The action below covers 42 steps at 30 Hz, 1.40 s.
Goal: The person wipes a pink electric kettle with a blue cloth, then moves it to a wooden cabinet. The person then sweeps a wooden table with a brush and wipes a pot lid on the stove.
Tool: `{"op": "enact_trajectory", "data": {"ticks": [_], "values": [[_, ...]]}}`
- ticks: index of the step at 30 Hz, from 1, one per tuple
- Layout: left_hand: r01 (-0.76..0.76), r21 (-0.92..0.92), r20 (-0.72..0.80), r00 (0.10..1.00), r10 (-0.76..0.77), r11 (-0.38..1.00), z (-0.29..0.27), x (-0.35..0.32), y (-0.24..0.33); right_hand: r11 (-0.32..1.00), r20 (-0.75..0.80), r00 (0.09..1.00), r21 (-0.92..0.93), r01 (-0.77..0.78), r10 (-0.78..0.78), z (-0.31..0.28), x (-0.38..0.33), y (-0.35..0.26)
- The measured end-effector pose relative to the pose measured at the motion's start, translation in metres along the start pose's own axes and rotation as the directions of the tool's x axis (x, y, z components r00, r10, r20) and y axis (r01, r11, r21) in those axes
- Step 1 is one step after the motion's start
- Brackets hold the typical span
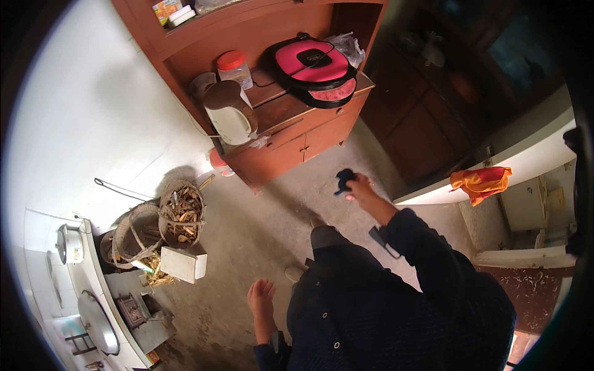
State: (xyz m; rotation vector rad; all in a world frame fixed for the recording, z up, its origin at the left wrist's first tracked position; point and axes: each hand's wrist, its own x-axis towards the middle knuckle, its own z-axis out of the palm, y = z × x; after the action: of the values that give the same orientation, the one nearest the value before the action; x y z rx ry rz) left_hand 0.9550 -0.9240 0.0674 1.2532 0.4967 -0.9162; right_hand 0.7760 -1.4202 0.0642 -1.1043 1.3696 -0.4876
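Observation:
My right hand [363,190] reaches forward over the floor in front of the wooden cabinet. Its fingers are closed on a small black object [344,179] with a curved, irregular outline, whose kind I cannot make out. Lower down, my left hand [262,300] hangs beside my body with its fingers loosely stretched, holding nothing. Ahead of me, the reddish-brown cabinet [303,145] bears a pink and black electric griddle [306,60], a cream kettle with a brown top [230,114] and a clear jar with a red lid [234,68].
Wicker baskets of corn cobs [184,213] stand by the left wall near a white box [183,264]. A stove counter [124,337] holds a large lidded pan [99,323]. An orange cloth [481,183] hangs over a pale ledge [427,195] at right.

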Motion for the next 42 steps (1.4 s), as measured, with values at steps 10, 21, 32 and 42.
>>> {"op": "enact_trajectory", "data": {"ticks": [10,21,32,42], "values": [[0.072,-0.075,-0.547,0.831,-0.101,0.995,-0.068,0.002,-0.093,0.892,-0.304,0.846,-0.025,0.452,-0.437,-0.038,0.329,-0.101],[0.158,-0.110,-0.508,0.840,-0.192,0.981,-0.042,0.013,-0.158,0.963,-0.485,0.860,0.269,-0.027,0.159,0.091,0.350,-0.130],[0.149,0.382,-0.404,0.914,0.020,0.912,0.045,0.029,-0.049,0.899,0.108,0.920,0.281,0.336,-0.378,0.095,0.294,-0.159],[0.129,0.359,-0.327,0.945,-0.004,0.924,0.020,0.014,-0.097,0.917,-0.222,0.936,0.234,0.322,-0.272,-0.048,0.344,-0.166]]}}
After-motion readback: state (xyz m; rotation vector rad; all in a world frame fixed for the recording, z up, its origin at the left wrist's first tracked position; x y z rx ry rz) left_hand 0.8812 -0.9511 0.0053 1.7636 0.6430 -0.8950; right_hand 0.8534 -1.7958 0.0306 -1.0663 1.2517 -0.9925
